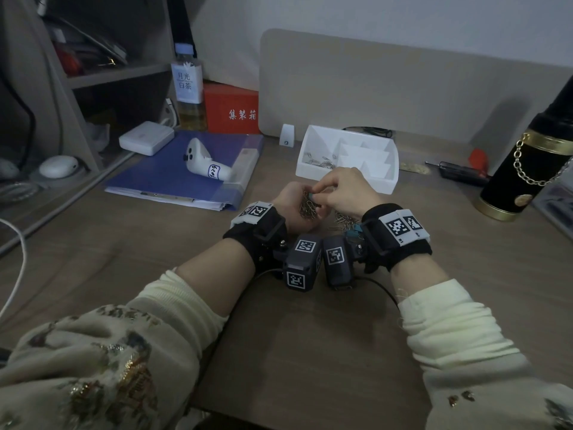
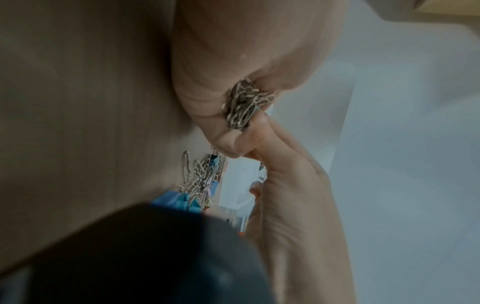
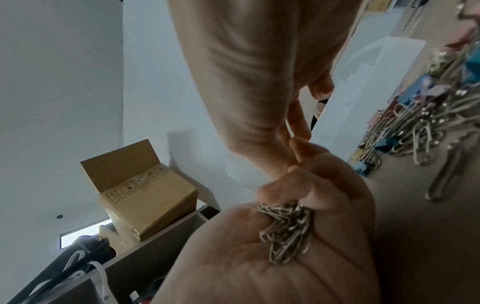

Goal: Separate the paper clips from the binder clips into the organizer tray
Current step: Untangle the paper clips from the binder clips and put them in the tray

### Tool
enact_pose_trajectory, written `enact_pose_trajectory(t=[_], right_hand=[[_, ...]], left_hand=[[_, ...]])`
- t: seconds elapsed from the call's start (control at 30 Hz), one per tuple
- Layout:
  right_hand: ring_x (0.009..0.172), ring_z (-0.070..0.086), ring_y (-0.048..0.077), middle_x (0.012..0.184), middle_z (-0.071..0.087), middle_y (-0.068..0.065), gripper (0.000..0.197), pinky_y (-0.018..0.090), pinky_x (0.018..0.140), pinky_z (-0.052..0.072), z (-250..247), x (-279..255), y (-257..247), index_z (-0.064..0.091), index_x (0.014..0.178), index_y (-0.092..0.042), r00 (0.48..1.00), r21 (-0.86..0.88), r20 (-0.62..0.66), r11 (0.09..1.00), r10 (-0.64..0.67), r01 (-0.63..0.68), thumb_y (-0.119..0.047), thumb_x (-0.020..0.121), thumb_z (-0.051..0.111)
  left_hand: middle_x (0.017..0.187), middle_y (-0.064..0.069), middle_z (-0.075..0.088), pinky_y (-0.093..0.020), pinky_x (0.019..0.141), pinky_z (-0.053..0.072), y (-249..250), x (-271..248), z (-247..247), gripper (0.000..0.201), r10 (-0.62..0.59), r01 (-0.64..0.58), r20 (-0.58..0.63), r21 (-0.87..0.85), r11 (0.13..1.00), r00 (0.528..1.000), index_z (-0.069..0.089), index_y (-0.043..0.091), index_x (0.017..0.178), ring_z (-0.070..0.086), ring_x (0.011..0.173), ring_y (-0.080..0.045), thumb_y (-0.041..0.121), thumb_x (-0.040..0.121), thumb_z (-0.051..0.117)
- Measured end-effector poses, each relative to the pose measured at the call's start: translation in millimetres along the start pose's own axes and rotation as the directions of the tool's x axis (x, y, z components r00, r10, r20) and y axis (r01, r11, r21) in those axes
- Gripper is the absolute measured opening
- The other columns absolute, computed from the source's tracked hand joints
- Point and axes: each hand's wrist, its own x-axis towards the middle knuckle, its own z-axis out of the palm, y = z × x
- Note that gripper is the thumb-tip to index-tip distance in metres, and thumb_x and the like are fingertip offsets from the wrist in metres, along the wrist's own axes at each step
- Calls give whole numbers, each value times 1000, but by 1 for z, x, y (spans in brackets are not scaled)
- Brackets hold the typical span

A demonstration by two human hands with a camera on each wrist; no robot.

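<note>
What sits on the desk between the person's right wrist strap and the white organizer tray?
In the head view, the right hand and a mixed pile of paper clips and binder clips lie between them, before the organizer tray.

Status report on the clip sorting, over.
Left hand cupped round a bunch of paper clips; right hand picking at it. Mixed pile on desk by right wrist. Organizer tray holds some paper clips. Nothing blocking.

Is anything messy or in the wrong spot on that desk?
Nothing is broken or spilled. The only mess is the mixed heap of paper clips and coloured binder clips lying loose on the desk, not yet in the white organizer tray. The left hand holds a bunch of paper clips, and the right hand reaches into it.
</note>
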Motion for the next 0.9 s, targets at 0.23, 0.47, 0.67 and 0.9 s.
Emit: enact_pose_trajectory(t=[0.23,0.47,0.67,0.9], right_hand=[[74,62,12,88,65,11,25,44,89,50,-5,-5,-6,60,61,-33,993,3,-79,996,-86,86,-20,80,69],[90,59,19,83,61,-5,6,33,90,49,-6,-4,-8,62,83,-18,977,196,-188,971,-101,138,-12,84,63],[80,57,12,79,59,-7,9,23,72,43,-14,0,-3,63,94,-15,922,166,-387,983,-7,77,-20,87,61],[100,60,21,110,66,1,15,26,79,44,-13,-1,10,69,96,-18,982,-216,-22,958,188,-189,-13,85,60]], left_hand=[[48,-7,53,-10,33,33,1,-9,8,31,-8,4,-78,-44,999,997,52,5,72,50,34,-16,11,95,32],[48,-6,53,-12,28,26,3,-9,4,31,-47,43,-25,-145,989,999,48,9,73,47,31,-11,16,96,30],[45,-1,46,-13,26,16,5,-10,0,31,-106,110,30,-193,975,994,41,12,67,36,27,-8,20,96,32],[38,4,35,-14,23,12,9,-7,-1,34,-117,121,38,-141,983,992,36,18,62,26,22,-7,18,96,31]])
